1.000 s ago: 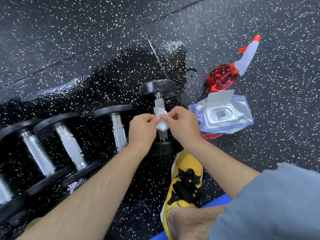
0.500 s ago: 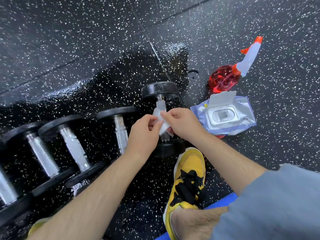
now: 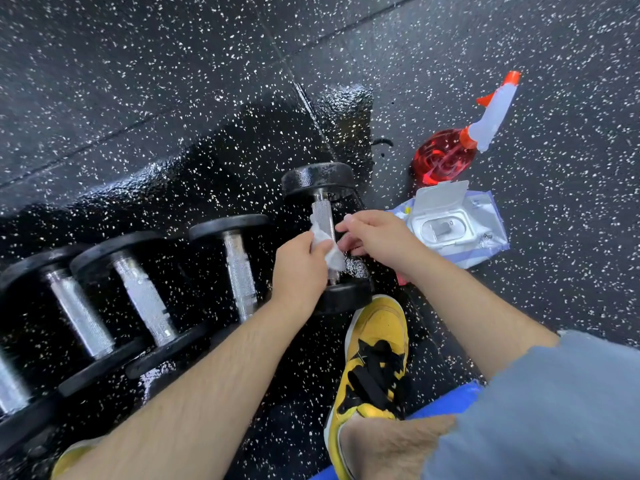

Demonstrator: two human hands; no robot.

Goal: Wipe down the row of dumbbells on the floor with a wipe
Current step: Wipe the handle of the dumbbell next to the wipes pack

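Note:
Several black dumbbells with knurled steel handles lie in a row on the speckled floor. The rightmost dumbbell (image 3: 319,177) is under my hands; beside it to the left lie a second dumbbell (image 3: 239,268) and a third dumbbell (image 3: 145,299). My left hand (image 3: 300,265) pinches a crumpled white wipe (image 3: 327,249) against the rightmost dumbbell's handle. My right hand (image 3: 379,237) hovers just right of that handle with its fingers loosely curled, and I see nothing in it.
A pack of wipes (image 3: 453,226) with its lid flipped up lies to the right, and a red spray bottle (image 3: 446,157) behind it. My yellow shoe (image 3: 377,344) is planted close to the dumbbell's near head. The floor (image 3: 214,161) around the dumbbells is wet.
Both hands pinched the wipe over the handle before. Now the right hand has let go and drawn slightly right, while the left hand keeps the wipe on the handle.

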